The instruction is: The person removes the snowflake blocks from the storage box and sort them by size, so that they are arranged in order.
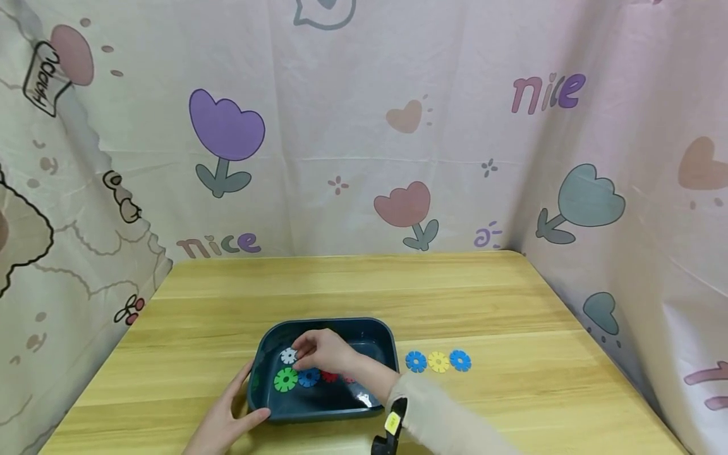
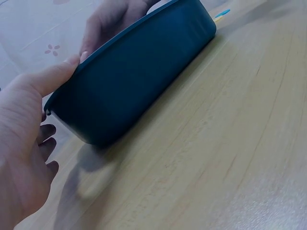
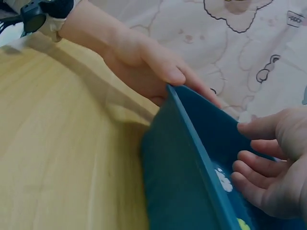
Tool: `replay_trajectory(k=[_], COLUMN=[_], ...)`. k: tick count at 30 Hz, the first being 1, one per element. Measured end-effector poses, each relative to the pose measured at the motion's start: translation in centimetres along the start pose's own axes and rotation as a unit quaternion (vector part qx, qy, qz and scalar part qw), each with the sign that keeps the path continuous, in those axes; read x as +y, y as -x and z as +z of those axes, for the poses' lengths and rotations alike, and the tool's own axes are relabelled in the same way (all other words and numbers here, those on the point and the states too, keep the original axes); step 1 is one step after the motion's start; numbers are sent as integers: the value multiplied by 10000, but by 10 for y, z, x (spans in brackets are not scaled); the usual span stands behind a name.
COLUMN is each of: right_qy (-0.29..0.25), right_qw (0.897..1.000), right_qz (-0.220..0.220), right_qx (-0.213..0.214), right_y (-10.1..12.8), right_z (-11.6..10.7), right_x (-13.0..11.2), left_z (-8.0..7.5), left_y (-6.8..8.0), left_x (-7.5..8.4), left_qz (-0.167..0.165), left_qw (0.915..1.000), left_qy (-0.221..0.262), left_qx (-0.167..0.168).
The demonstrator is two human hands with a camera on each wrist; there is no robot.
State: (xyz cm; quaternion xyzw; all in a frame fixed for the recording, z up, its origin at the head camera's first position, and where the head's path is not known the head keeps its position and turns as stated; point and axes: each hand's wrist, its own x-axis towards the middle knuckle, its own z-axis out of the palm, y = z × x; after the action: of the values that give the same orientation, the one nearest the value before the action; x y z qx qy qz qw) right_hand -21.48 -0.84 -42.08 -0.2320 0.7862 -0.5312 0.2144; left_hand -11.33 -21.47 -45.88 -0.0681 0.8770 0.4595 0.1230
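Head view is showing a dark blue tray (image 1: 380,338) sitting on a wooden table (image 1: 512,303), toward the near edge and left of centre. Left hand (image 1: 227,417) is gripping the tray's near left corner, thumb lying along the rim and fingers curling against the outer wall. Left wrist view is confirming this: the thumb is resting on the rim of the tray (image 2: 139,81) while the other fingers of the left hand (image 2: 24,143) are bending beside the wall. Right hand (image 1: 324,351) is reaching into the tray from the right, fingers bent and closing on a white snowflake piece (image 1: 288,356) lying on the tray floor; the fingertips are touching it. Right wrist view is showing the right hand (image 3: 276,167) inside the tray (image 3: 187,182) with curled fingers just above the white piece (image 3: 223,179).

Also lying in the tray: a green piece (image 1: 285,380), a blue piece (image 1: 309,378) just beside it, and a red piece (image 1: 330,377) partly hidden under the right wrist.

Lying on the table just right of the tray, in a row and nearly touching: blue piece (image 1: 416,361), yellow piece (image 1: 438,362), second blue piece (image 1: 460,361).

A patterned cloth (image 1: 364,126) with tulips and hearts is hanging behind and at both sides of the table.
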Motion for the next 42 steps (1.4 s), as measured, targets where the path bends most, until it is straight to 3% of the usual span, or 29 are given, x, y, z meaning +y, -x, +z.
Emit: replay_trajectory(k=[8, 18, 25, 34, 38, 42], right_qy=[32, 1077, 2499, 3621, 3822, 3782], right_qw=[9990, 9938, 9677, 9316, 9236, 9252], right_qz=[192, -9, -330, -305, -272, -276], right_qx=[390, 256, 98, -58, -123, -164], right_y=[-9, -15, -17, -16, -16, -16], right_z=[23, 33, 37, 40, 41, 41], right_x=[7, 18, 22, 18, 19, 19], left_z=[-1, -3, -4, -6, -6, -5], left_y=[1, -2, -2, -3, -3, -2], left_x=[3, 0, 2, 4, 5, 4], left_qz=[88, 67, 174, 30, -74, -50], left_qw=[9999, 9998, 9997, 9996, 9997, 9997], left_qy=[-50, -159, -151, -269, -222, -200], left_qx=[-2, -59, -47, -97, -102, -99])
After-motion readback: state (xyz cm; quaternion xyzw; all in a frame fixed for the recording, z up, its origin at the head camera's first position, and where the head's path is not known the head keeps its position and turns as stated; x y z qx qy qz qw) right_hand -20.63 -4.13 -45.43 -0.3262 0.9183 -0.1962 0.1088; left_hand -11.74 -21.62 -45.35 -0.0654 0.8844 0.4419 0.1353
